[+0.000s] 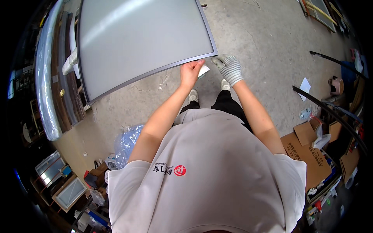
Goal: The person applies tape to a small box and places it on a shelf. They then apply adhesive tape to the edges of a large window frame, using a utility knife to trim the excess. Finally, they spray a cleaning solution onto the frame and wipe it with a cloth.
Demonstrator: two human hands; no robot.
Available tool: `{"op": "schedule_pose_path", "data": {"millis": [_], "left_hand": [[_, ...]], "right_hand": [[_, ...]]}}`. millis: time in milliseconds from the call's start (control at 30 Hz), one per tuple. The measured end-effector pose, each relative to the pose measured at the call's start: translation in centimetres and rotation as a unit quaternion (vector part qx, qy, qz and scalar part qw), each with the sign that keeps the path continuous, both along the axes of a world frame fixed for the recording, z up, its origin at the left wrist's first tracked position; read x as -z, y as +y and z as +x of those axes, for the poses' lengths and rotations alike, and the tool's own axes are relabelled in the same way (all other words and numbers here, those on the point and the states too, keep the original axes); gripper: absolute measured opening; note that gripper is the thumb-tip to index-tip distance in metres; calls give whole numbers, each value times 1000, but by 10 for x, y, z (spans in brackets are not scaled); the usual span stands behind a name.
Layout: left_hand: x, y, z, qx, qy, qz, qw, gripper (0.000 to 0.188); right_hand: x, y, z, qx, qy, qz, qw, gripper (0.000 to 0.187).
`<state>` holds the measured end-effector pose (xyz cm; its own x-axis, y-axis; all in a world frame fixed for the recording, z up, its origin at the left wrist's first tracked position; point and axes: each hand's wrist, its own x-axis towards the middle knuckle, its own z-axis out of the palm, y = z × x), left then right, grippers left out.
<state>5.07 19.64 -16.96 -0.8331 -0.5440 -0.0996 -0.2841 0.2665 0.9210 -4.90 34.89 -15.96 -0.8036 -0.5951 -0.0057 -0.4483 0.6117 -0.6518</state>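
Pinching narrowly, the bare left hand (189, 75) meets the near edge of a grey-framed panel (143, 39), its thumb and fingers drawn together; whether they grip the frame or only the white slip (204, 70) just to their right, I cannot tell. Bare fingertips probably suit thin, fine work better than gloved ones. Just to the right of that hand, the right hand (230, 70) wears a striped glove and curves its fingers close to the panel's near corner; how firmly it holds, or whether it does, is unclear. The glove likely guards against the hard corner, and a hand there could steady the frame. The panel spreads beyond and leftward of both hands, its near edge facing the body, presumably for easy reach. Well left of the left hand stand long plastic-wrapped pieces (46, 85).
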Motion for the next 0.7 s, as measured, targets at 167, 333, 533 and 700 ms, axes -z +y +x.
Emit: {"op": "schedule_pose_path", "data": {"millis": [167,333,533,700], "left_hand": [[7,4,-1,-25,-18,10,999,40],[-4,15,-5,-76,-88,-1,993,37],[19,-19,24,-116,-161,-14,980,38],[29,-57,74,-205,-138,104,963,45]], "right_hand": [[-6,-1,2,3,46,-17,999,31],[-9,-3,0,104,-109,99,984,40],[21,25,-1,89,-200,82,972,38],[-13,-19,22,-126,21,-57,990,33]]}}
